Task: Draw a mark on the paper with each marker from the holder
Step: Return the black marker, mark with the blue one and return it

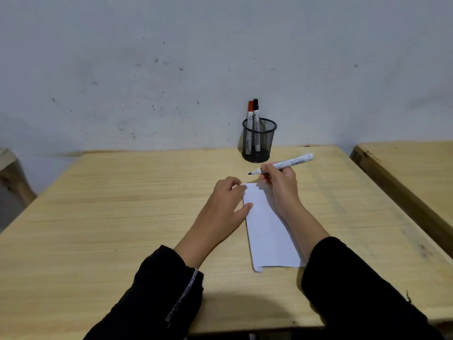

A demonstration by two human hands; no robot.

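A narrow white paper (268,231) lies on the wooden table (122,204), with small dark marks at its far left corner. My left hand (225,207) rests flat beside the paper, its fingers and thumb pressing the left edge. My right hand (279,182) holds an uncapped white marker (289,163), whose dark tip points left and hovers just above the table beyond the paper's far end. A black mesh holder (258,141) stands at the table's back edge against the wall. It holds a red-capped marker (249,119) and a black-capped marker (256,119), both upright.
A second wooden table (411,168) stands close on the right, separated by a narrow gap. A grey, scuffed wall (171,69) rises directly behind the table. Part of a light-coloured seat or stool (9,168) shows at the far left.
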